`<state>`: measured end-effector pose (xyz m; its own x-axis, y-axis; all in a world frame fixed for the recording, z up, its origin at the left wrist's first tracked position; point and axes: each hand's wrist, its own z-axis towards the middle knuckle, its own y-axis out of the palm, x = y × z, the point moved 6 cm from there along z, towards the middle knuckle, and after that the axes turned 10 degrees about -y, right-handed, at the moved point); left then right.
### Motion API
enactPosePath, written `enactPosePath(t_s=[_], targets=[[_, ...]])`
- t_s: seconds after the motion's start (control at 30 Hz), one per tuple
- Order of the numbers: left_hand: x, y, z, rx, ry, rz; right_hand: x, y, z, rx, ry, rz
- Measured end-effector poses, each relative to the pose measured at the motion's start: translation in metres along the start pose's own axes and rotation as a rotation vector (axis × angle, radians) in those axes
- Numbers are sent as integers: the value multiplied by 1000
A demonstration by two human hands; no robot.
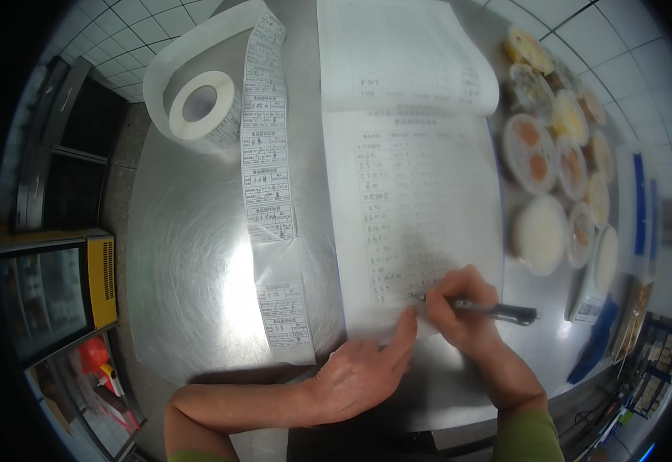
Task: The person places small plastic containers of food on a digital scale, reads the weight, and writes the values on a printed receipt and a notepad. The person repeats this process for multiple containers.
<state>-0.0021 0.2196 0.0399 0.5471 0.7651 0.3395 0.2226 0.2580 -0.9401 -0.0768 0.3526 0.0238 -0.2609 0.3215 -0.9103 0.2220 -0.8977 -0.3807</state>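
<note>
A black pen [500, 312] is held in my right hand [463, 312], its tip on a lower row of a handwritten paper form [428, 219]. My left hand [364, 375] rests at the form's lower edge with its index finger stretched out towards the pen tip, holding nothing. The form lies in an open stack of sheets, with the upper page [405, 52] turned back. Left of it runs a strip of printed labels [266, 167] with handwriting, joined to a label roll [206, 110] that stands on the steel table [191, 231].
At the right stand several lidded round containers of food [531, 153], a white-filled tub [540, 234], a scale [590, 306] and a blue cloth [594, 343]. A glass-door cooler [53, 297] is at the left, beyond the table's edge.
</note>
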Motion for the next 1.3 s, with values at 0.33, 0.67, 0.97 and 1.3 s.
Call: enactPosePath(t_s=[0.33,0.67,0.97,1.3], targets=[[0,-2,1,-3,5,-4,2,-3,-4,79,-27,46],[0,-2,1,-12,21,14,6,-2,-6,-3,130,67],[0,-2,2,-24,21,2,5,-4,-4,60,-21,66],[0,-2,2,-13,25,32,4,-6,-2,92,34,115]])
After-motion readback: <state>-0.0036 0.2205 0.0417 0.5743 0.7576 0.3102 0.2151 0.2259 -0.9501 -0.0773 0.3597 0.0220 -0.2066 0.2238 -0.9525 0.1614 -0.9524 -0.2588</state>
